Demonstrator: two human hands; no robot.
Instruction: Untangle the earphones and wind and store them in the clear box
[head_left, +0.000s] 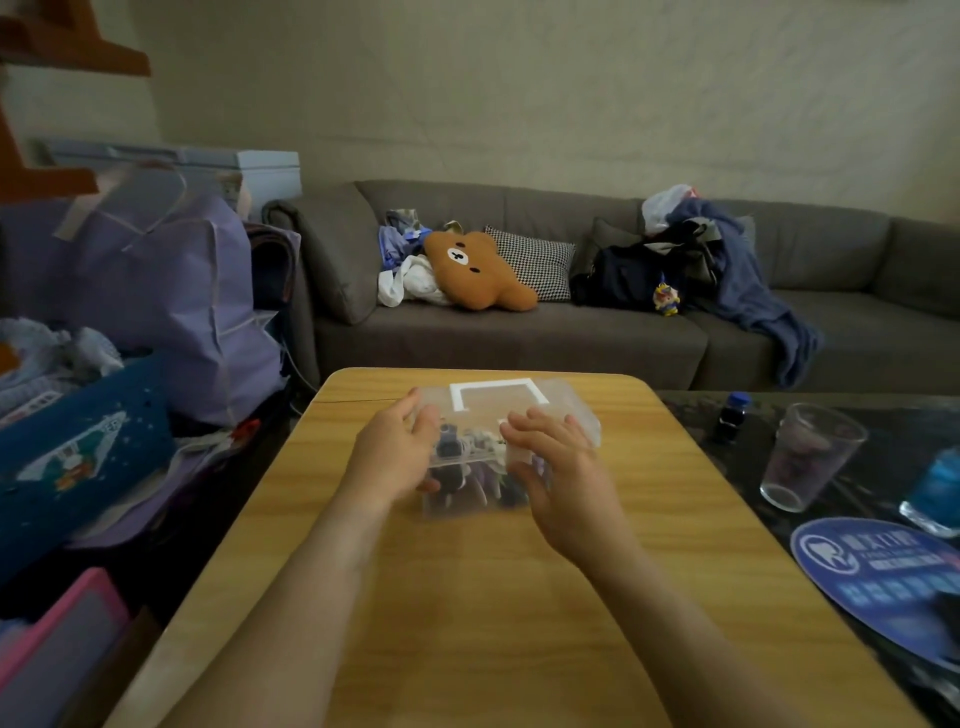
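A clear box (511, 415) of thin, glossy plastic, rectangular with rounded corners, sits on a wooden table (467, 597) between a person's two hands. A white tape outline frames its lid, and dark and pale purplish contents show blurred through the walls; whether these are the earphones cannot be told. The long axis of the box runs away from the person, toward the sofa (571, 338), with the near end low on the tabletop.

The left hand (397, 454) grips the left side of the box, fingers curled over the lid edge and thumb against the near wall. The right hand (563, 480) clasps the right side, fingers spread across the lid and thumb tucked below.

The table is pale yellow wood grain with rounded corners. Right of the right hand, on a dark patterned surface, stand an empty drinking glass (810, 457), a small dark bottle with a blue cap (732, 415) and a blue round fan (883, 587). Left of the left hand, well apart, lie a lilac fabric bag (156, 291) and a blue box with a printed picture (78, 457). Beyond the box, the grey sofa holds a brown bear cushion (475, 270), a checked pillow (535, 260), a dark bag (634, 275) and a blue blanket (753, 296).
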